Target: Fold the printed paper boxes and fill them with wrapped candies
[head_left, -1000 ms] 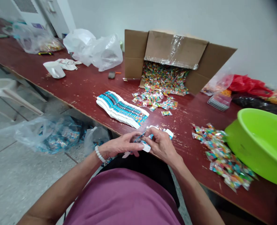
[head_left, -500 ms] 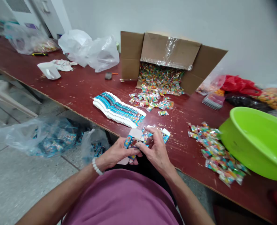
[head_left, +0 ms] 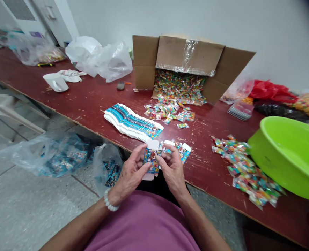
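Observation:
Between my two hands is a small blue printed carton [head_left: 151,161], its white end flaps sticking out at top and bottom. My left hand [head_left: 131,169] is closed on its left side, with the thumb on the front face. My right hand [head_left: 172,170] grips its right side, thumb and fingers at the edge. More printed cartons [head_left: 185,152] lie on the table just behind my right hand. Beyond my hands a long fanned row of flat blue-and-white cartons [head_left: 133,122] rests near the table edge.
An opened cardboard box [head_left: 189,54] spills wrapped candies [head_left: 168,111] onto the red table [head_left: 88,104]. More candies [head_left: 244,170] lie beside a green basin [head_left: 287,164] at right. Plastic bags [head_left: 109,61], a white scoop-like vessel [head_left: 55,82] and floor bags [head_left: 62,157] are at left.
The carton has turned from a tilted position to upright, its printed face now toward me. My fingers have shifted to its two sides.

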{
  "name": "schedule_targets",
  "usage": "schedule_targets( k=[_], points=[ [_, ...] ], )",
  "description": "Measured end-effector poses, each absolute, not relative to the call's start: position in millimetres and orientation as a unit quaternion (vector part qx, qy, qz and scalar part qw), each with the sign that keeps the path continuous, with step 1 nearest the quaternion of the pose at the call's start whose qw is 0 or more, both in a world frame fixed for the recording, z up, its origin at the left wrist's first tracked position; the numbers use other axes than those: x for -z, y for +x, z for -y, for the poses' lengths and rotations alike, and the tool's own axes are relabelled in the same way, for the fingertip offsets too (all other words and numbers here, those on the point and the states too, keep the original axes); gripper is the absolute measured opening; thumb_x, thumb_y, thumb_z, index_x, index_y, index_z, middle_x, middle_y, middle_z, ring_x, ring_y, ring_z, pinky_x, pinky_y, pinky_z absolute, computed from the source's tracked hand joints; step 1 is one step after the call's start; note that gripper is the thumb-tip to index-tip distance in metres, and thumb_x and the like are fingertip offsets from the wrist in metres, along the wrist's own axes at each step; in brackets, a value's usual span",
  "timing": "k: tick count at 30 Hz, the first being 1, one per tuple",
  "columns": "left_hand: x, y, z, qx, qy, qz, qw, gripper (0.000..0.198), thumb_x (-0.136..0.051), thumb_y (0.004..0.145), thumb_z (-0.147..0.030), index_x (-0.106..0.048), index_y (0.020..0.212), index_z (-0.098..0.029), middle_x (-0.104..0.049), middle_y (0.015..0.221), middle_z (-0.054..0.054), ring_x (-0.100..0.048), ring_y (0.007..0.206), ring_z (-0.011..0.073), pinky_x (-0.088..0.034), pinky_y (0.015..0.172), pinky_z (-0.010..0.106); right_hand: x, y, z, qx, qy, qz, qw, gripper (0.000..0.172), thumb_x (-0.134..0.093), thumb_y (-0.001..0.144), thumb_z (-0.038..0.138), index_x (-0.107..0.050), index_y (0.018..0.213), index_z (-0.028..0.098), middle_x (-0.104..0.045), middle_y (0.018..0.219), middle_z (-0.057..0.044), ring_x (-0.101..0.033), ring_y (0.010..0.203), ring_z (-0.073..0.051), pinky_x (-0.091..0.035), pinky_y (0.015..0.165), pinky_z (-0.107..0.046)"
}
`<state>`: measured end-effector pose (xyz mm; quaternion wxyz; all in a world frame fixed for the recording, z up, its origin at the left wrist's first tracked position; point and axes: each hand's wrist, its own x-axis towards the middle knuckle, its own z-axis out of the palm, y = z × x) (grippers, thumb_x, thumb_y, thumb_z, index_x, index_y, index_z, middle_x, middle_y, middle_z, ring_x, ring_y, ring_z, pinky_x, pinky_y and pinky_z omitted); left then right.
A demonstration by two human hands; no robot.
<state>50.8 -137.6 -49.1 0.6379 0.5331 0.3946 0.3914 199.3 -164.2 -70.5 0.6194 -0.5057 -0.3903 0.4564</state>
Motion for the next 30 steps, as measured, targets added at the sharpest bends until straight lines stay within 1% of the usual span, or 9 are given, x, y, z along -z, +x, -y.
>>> schedule_targets(
  k=[3, 6, 10, 12, 16, 20, 23, 27, 30],
  points=[
    [42.4, 51.4, 135.5, -0.383, 0.517, -0.391, 0.658, 0.055, -0.072, 0.083, -0.028, -0.049, 0.132, -0.026, -0.067, 0.115, 0.004, -0.065, 0.1, 0.017, -0.054, 0.087, 0.028, 71.7, 197.8, 165.5, -0.442, -0.503, 0.409, 0.62, 0.033, -0.068, 0.087, 0.036, -0.06, 0.116, 0.023, -0.068, 0.091, -0.002, -0.063, 0.084, -0.017, -0.051, 0.077, -0.03],
    [39.1, 49.2, 132.9, -0.36, 0.502, -0.389, 0.684, 0.039, -0.073, 0.082, -0.033, -0.056, 0.115, -0.024, -0.068, 0.099, 0.001, -0.063, 0.09, 0.0154, -0.053, 0.079, 0.025, 70.7, 203.8, 164.3, -0.425, -0.525, 0.434, 0.596, 0.021, -0.065, 0.088, 0.039, -0.067, 0.1, 0.022, -0.068, 0.088, -0.002, -0.061, 0.08, -0.017, -0.05, 0.076, -0.03],
    [40.0, 46.0, 131.6, -0.332, 0.523, -0.383, 0.685, 0.024, -0.069, 0.086, -0.037, -0.059, 0.101, -0.021, -0.065, 0.089, -0.001, -0.059, 0.081, 0.0131, -0.049, 0.072, 0.022, 65.7, 214.6, 159.8, -0.469, -0.53, 0.431, 0.56, 0.025, -0.073, 0.081, 0.042, -0.067, 0.074, 0.019, -0.064, 0.072, 0.0, -0.056, 0.067, -0.014, -0.047, 0.067, -0.028],
    [41.2, 45.6, 131.1, -0.331, 0.55, -0.387, 0.662, 0.02, -0.067, 0.088, -0.037, -0.061, 0.097, -0.02, -0.064, 0.089, -0.001, -0.058, 0.082, 0.0129, -0.048, 0.074, 0.022, 62.3, 217.6, 157.6, -0.513, -0.508, 0.399, 0.564, 0.025, -0.08, 0.073, 0.04, -0.067, 0.076, 0.019, -0.065, 0.072, 0.001, -0.058, 0.066, -0.014, -0.048, 0.067, -0.027],
    [43.0, 47.4, 131.9, -0.359, 0.511, -0.41, 0.665, 0.034, -0.074, 0.083, -0.038, -0.054, 0.106, -0.022, -0.065, 0.084, -0.003, -0.059, 0.077, 0.0123, -0.048, 0.071, 0.023, 59.1, 218.9, 156.2, -0.554, -0.474, 0.367, 0.577, 0.037, -0.086, 0.067, 0.036, -0.07, 0.098, 0.023, -0.066, 0.074, 0.003, -0.061, 0.067, -0.013, -0.05, 0.067, -0.026],
    [45.8, 50.6, 137.8, -0.333, 0.419, -0.391, 0.748, 0.054, -0.072, 0.083, -0.049, -0.047, 0.124, -0.024, -0.066, 0.085, -0.002, -0.064, 0.075, 0.0134, -0.05, 0.069, 0.024, 63.3, 218.3, 159.7, -0.505, -0.491, 0.439, 0.558, 0.021, -0.078, 0.079, 0.039, -0.071, 0.08, 0.02, -0.067, 0.075, 0.0, -0.06, 0.064, -0.012, -0.049, 0.063, -0.025],
    [49.6, 53.7, 141.8, -0.261, 0.354, -0.38, 0.814, 0.06, -0.055, 0.087, -0.069, -0.055, 0.121, -0.02, -0.068, 0.086, 0.004, -0.066, 0.059, 0.0161, -0.052, 0.054, 0.027, 63.5, 218.0, 163.0, -0.46, -0.513, 0.494, 0.53, 0.021, -0.072, 0.086, 0.042, -0.073, 0.089, 0.022, -0.07, 0.082, -0.002, -0.058, 0.057, -0.012, -0.049, 0.057, -0.026],
    [52.5, 57.9, 141.2, -0.259, 0.316, -0.415, 0.813, 0.065, -0.043, 0.088, -0.074, -0.059, 0.12, -0.019, -0.065, 0.074, 0.002, -0.059, 0.043, 0.0133, -0.045, 0.041, 0.024, 54.6, 219.2, 162.6, -0.451, -0.5, 0.55, 0.494, 0.023, -0.063, 0.093, 0.043, -0.072, 0.091, 0.022, -0.074, 0.107, -0.006, -0.064, 0.062, -0.013, -0.054, 0.067, -0.03],
    [53.4, 59.9, 138.8, -0.254, 0.337, -0.426, 0.8, 0.071, -0.041, 0.087, -0.077, -0.06, 0.123, -0.019, -0.064, 0.07, 0.001, -0.058, 0.041, 0.012, -0.044, 0.039, 0.022, 48.6, 220.8, 157.7, -0.466, -0.513, 0.533, 0.486, 0.02, -0.07, 0.087, 0.042, -0.072, 0.088, 0.021, -0.077, 0.102, -0.006, -0.067, 0.065, -0.015, -0.056, 0.066, -0.03]
  ],
)
